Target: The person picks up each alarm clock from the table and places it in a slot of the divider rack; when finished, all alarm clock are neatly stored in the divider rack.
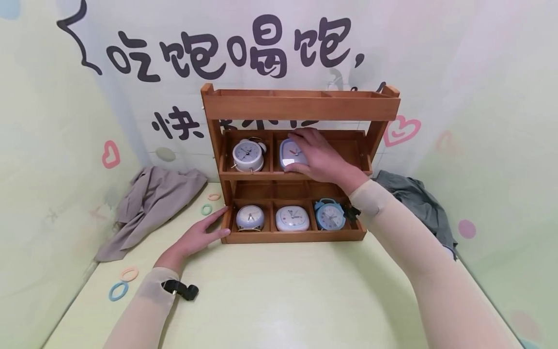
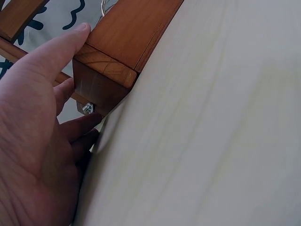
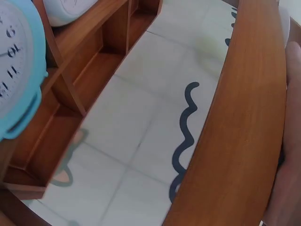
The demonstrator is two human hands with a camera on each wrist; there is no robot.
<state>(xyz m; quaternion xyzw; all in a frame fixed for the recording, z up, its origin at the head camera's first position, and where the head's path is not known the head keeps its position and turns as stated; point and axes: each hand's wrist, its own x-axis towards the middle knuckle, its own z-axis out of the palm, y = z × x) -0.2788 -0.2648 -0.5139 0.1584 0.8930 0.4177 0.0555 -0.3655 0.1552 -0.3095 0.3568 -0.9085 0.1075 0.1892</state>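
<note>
My right hand (image 1: 320, 157) holds a lavender-blue alarm clock (image 1: 288, 149) in the middle compartment of the wooden rack's (image 1: 301, 107) middle shelf. Fingers lie over the clock's top and the thumb is at its lower edge, hiding its right side. At the rack's lower left corner, my left hand (image 1: 198, 236) touches the wood with extended fingers. The left wrist view shows that thumb against the front board (image 2: 127, 33), the other fingers by the end panel. A white twin-bell alarm clock (image 1: 248, 154) stands in the compartment left of the held clock.
On the bottom shelf stand a round lavender clock (image 1: 250, 217), a white clock (image 1: 292, 218) and a blue twin-bell clock (image 1: 330, 215). Coloured rings (image 1: 118, 291) lie on the table at left. Crumpled grey cloths (image 1: 161, 206) flank the rack.
</note>
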